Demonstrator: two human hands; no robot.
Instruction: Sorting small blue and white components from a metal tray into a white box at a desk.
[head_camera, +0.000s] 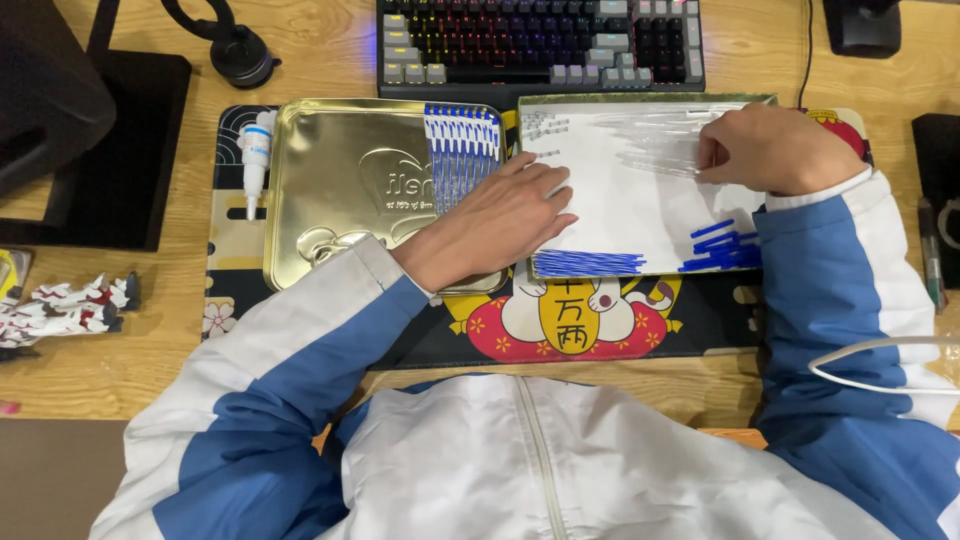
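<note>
My left hand (495, 225) lies flat, fingers spread, across the seam between a gold tin lid (340, 190) and a white-lined tray (620, 220). My right hand (770, 150) rests at the tray's upper right, fingers curled onto a pile of clear pen barrels (650, 140). A row of assembled blue-and-white pens (462, 150) lies in the gold lid. Blue refills (590, 262) sit along the tray's front edge, blue caps (725, 245) at its right, small tips (545, 125) at its upper left.
A keyboard (540, 45) stands behind the trays. A white glue tube (257, 150) lies left of the gold lid on a patterned desk mat (570, 320). A dark monitor base (90, 150) is at far left, pens (930, 250) at far right.
</note>
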